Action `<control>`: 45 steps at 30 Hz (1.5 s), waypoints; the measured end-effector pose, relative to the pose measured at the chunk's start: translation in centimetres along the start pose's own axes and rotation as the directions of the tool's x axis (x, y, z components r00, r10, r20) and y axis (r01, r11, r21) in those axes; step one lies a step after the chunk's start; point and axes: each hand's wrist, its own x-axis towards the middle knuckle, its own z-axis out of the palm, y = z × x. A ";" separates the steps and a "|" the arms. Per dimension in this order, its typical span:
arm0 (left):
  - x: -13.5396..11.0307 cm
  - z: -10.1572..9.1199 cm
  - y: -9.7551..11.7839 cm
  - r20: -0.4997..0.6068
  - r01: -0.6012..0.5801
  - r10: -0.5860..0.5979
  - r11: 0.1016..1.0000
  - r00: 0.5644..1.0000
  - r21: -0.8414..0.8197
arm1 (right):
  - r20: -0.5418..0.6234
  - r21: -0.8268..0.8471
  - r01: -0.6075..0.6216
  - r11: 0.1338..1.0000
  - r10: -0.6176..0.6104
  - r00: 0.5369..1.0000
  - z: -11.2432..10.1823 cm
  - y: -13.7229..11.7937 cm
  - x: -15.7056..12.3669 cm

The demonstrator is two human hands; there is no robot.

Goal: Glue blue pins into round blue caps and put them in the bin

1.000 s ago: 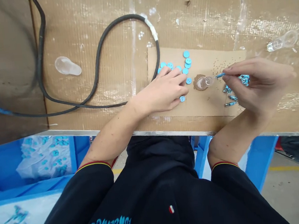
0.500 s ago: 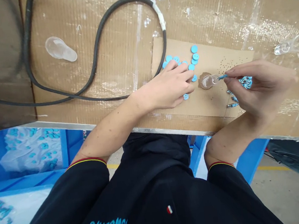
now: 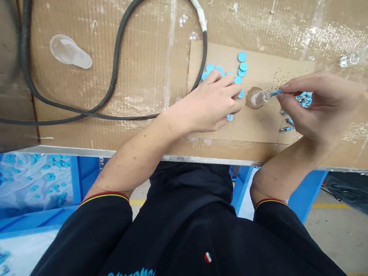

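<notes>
My left hand [image 3: 215, 103] rests palm down over light blue round discs [image 3: 243, 67] on a cardboard sheet [image 3: 252, 128]. Its fingers are bent and spread; whether a disc lies under the fingertips is hidden. Some discs show two dots and a curved line, like a smiling face. Between thumb and forefinger, my right hand [image 3: 319, 102] pinches a small thin blue piece [image 3: 276, 93]. The piece's tip is at the narrow end of a small clear plastic container [image 3: 259, 98], which sits over a wet brown stain. More small blue patterned pieces [image 3: 304, 99] lie partly behind my right hand.
A black cable [image 3: 117, 52] loops across the table, its end on the cardboard sheet. One translucent plastic piece [image 3: 69, 52] lies at left, a clear one [image 3: 359, 55] at right. Blue bins [image 3: 87, 175] with blue pieces stand below the table edge.
The view has shifted slightly. Both hands keep nearly the same place and pose, and the blue piece stays pinched at the clear container.
</notes>
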 end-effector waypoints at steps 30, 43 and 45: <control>0.5 -1.0 0.6 0.074 0.015 -0.013 1.000 0.997 -0.022 | -0.623 0.372 -0.057 0.927 0.294 0.725 4.6 -2.3 -6.0; 1.0 -2.5 1.5 0.261 -0.014 -0.017 0.993 0.965 0.115 | -0.431 0.663 -0.125 0.738 0.513 0.743 5.2 -3.7 -7.2; 0.9 -1.9 1.0 0.208 -0.031 0.008 0.994 0.978 0.105 | -0.427 0.651 -0.127 0.748 0.500 0.754 5.2 -3.9 -7.2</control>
